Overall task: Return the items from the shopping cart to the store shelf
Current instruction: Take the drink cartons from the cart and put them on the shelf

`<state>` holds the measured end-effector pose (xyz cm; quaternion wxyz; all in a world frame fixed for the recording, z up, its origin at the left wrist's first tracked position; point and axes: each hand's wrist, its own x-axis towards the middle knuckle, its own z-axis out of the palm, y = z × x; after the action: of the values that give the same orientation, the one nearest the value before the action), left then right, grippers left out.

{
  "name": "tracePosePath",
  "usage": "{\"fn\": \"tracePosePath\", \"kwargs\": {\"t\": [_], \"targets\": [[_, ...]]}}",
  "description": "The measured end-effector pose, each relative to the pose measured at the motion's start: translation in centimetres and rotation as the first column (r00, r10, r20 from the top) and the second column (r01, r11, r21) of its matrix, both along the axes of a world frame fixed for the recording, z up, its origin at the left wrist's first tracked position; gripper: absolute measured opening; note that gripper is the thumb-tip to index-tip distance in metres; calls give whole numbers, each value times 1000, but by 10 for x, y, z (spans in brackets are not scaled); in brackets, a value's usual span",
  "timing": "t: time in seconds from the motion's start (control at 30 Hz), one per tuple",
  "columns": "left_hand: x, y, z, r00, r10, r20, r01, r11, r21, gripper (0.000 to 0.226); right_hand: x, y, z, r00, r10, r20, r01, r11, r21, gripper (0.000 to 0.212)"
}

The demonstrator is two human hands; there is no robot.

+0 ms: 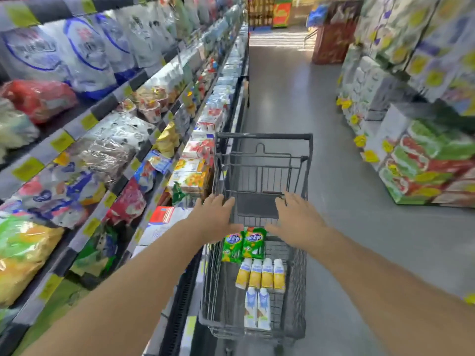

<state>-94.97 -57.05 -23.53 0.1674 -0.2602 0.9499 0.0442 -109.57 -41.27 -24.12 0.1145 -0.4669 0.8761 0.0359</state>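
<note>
Both the left hand (214, 217) and right hand (298, 222) reach out, fingers spread and empty, above the green packets (244, 245) at the shopping cart's (298, 291) twelve o'clock end, probably to lift them toward the store shelf (164, 173) at nine o'clock.

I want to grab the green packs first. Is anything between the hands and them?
Nothing visible blocks them. The two green packs lie uncovered in the cart, just below and between the left hand and right hand, both open above the basket.
</note>
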Motion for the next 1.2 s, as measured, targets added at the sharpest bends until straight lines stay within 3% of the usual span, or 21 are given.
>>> {"fn": "tracePosePath", "kwargs": {"t": [0.2, 0.37, 0.5, 0.67, 0.73, 0.77, 0.83, 1.0, 1.1, 1.2], "targets": [[-61, -19, -100, 995, -67, 69, 58, 990, 130, 87, -30, -14, -89, 978, -130, 162, 111, 986, 121, 67], [-78, -14, -209, 987, 40, 156, -86, 950, 301, 80, -41, -28, -191, 917, -220, 334, 151, 964, 219, 49], [-71, 8, -312, 947, 171, 274, -284, 843, 457, 74, -34, -31, -286, 846, -276, 457, 111, 928, 354, 31], [-52, 29, -413, 879, 325, 348, -474, 662, 580, 59, -13, -24, -401, 712, -433, 553, 219, 885, 411, 13], [-48, 36, -445, 831, 385, 401, -556, 600, 576, 53, -6, -21, -435, 632, -519, 575, 292, 847, 443, 26], [-47, 37, -457, 802, 411, 434, -597, 568, 567, 46, -4, -21, -448, 598, -563, 570, 331, 822, 464, 21], [-47, 41, -476, 762, 439, 476, -647, 508, 568, 19, 1, -19, -475, 540, -619, 571, 360, 783, 508, 26], [-55, 49, -492, 715, 507, 481, -691, 410, 595, 41, 10, -19, -512, 434, -671, 601, 420, 741, 524, 33], [-54, 48, -499, 681, 538, 496, -717, 357, 598, 27, 13, -20, -517, 348, -716, 605, 504, 687, 524, 46], [-48, 43, -502, 708, 493, 506, -698, 383, 605, 21, 11, -19, -513, 341, -722, 602, 525, 678, 515, 65]]}}
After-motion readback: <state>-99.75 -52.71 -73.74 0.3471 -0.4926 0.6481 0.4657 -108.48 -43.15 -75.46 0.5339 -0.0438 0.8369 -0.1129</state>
